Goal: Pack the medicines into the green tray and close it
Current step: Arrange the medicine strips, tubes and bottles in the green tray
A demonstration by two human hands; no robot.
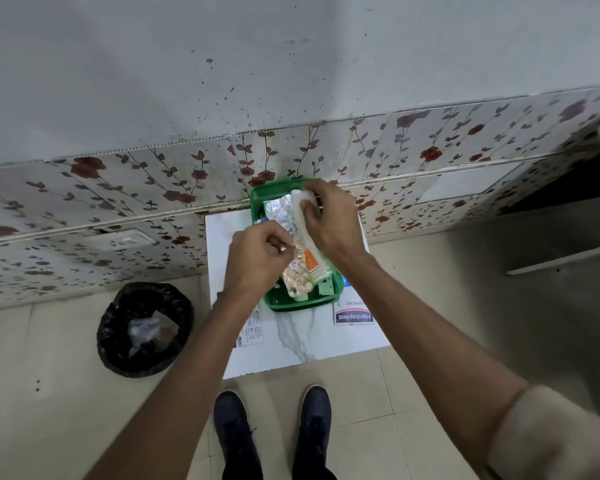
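Note:
A green tray (270, 194) sits at the far side of a small white marble-topped table (302, 337), against the wall. Silver blister strips (280, 211) and other packs lie inside it. My left hand (257, 258) pinches the edge of a gold blister strip (297, 275) over the tray's near half. My right hand (329, 220) grips a long white pack with an orange label (307, 245), holding it above the tray. A Hansaplast box (354, 315) lies on the table just right of the tray's near end. A white leaflet or pack (252, 332) lies at the left, partly under my forearm.
A bin lined with a black bag (145, 329) stands on the floor left of the table. A floral-tiled wall (118, 202) runs behind the table. My two dark shoes (274, 431) stand at the table's front edge. A white ledge (565, 258) is at the right.

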